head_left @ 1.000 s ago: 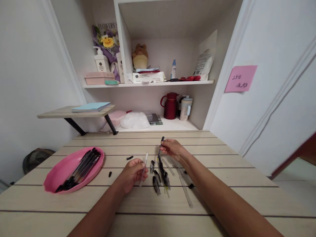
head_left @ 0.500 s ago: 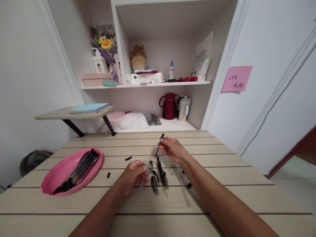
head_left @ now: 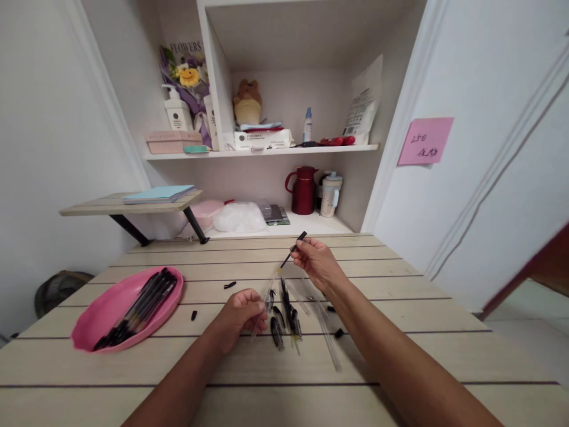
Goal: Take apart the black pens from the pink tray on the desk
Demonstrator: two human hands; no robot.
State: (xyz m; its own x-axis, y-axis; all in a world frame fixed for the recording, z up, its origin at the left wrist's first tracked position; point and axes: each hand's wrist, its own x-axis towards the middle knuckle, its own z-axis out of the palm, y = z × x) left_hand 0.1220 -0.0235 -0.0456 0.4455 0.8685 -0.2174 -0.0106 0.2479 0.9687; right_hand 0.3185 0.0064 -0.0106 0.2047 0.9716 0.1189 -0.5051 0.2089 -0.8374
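My left hand point(head_left: 237, 317) is closed around a clear pen barrel point(head_left: 263, 309) that slants up and to the right above the wooden table point(head_left: 284, 356). My right hand point(head_left: 315, 261) pinches a thin black refill point(head_left: 291, 252), its lower tip close to the barrel's upper end. Below and between my hands lie loose pen parts point(head_left: 284, 323): black caps, clear barrels and refills. A pink tray point(head_left: 95, 329) at the left holds several black pens point(head_left: 140, 308).
Small black end plugs point(head_left: 230, 285) lie scattered on the table between tray and hands. A small raised shelf point(head_left: 128, 204) with a blue book stands at the back left. Behind the table, an alcove holds a red jug point(head_left: 304, 191), a cup and bottles.
My right hand has risen and moved right, tilting the refill more steeply toward the barrel's end. My left hand shifted slightly with the barrel. The camera drifted a little.
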